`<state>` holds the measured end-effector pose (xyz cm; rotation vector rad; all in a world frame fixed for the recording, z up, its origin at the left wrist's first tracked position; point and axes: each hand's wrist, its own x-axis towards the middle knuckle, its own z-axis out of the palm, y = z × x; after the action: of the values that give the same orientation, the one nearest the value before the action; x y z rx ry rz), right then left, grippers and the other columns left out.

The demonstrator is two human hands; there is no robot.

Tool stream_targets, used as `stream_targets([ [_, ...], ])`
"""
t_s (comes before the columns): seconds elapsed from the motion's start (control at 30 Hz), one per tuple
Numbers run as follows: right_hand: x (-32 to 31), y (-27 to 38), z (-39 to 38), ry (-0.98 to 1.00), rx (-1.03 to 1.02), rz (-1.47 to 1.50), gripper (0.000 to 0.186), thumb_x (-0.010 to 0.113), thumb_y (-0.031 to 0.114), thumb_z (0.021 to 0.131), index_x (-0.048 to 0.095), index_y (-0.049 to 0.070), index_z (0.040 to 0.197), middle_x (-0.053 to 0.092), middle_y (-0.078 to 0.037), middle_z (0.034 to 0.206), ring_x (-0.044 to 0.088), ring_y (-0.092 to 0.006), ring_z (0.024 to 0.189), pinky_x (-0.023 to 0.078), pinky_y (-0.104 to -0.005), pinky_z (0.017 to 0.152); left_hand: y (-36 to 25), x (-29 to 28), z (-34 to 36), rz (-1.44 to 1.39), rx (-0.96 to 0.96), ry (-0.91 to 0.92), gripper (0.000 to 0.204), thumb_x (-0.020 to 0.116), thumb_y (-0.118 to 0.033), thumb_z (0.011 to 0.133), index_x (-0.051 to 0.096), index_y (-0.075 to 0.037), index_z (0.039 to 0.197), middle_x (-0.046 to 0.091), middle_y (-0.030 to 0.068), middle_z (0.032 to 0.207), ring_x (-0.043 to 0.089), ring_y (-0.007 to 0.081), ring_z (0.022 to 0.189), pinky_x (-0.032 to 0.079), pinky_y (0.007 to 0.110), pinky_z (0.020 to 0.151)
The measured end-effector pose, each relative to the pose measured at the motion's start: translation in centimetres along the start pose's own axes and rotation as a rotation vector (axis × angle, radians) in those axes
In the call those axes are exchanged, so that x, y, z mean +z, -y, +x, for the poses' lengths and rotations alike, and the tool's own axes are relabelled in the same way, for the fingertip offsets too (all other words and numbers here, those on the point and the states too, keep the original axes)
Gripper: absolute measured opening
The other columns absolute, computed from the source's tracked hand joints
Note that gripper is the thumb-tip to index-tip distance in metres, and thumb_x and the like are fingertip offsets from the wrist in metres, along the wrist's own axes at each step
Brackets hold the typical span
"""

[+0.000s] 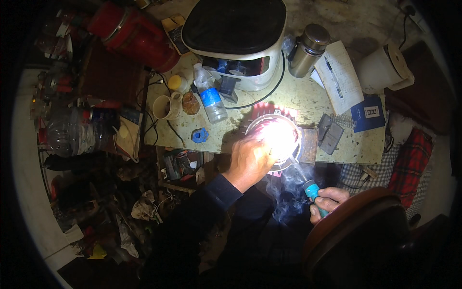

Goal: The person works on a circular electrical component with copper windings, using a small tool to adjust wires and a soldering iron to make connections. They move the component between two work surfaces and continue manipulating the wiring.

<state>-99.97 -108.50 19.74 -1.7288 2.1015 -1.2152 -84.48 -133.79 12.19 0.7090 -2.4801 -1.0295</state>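
Observation:
My left hand [250,161] rests on the near rim of a round finned lamp housing [276,137] that glows very bright at the bench's front edge. What its fingers grip is lost in the glare. My right hand [327,200] is closed around the teal handle of a soldering iron [312,190], whose tip points up and left toward the lamp. Smoke [288,185] curls between the iron and the lamp.
The pale green bench [308,103] carries a plastic water bottle [211,96], a mug [164,107], a steel flask [308,50], a notepad with pen [339,74], a white spool [385,67] and a white appliance [236,43]. Clutter fills the left side. A wooden chair back [356,226] curves at lower right.

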Motion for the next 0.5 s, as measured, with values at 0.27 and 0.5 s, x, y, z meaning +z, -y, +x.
stream_targets([
  [0.27, -0.87, 0.91, 1.3, 0.027, 0.038, 0.018, 0.029, 0.09, 0.008, 0.091, 0.073, 0.005, 0.114, 0.074, -0.015, 0.119, 0.077, -0.0295, 0.098, 0.068, -0.0403, 0.081, 0.35, 0.17, -0.19, 0.043, -0.016, 0.012, 0.026, 0.086, -0.015, 0.087, 0.077, -0.001, 0.107, 0.077, 0.0218, 0.102, 0.077, 0.0442, 0.095, 0.063, 0.051, 0.083],
  [0.5, -0.84, 0.01, 0.99, 0.01, -0.074, -0.013, 0.031, 0.092, 0.008, 0.089, 0.074, 0.005, 0.114, 0.074, -0.015, 0.118, 0.078, -0.0301, 0.098, 0.068, -0.0407, 0.081, 0.16, -0.07, -0.06, 0.009, -0.007, 0.016, 0.028, 0.087, -0.016, 0.086, 0.077, -0.001, 0.108, 0.078, 0.0215, 0.102, 0.077, 0.0445, 0.095, 0.063, 0.051, 0.084],
])
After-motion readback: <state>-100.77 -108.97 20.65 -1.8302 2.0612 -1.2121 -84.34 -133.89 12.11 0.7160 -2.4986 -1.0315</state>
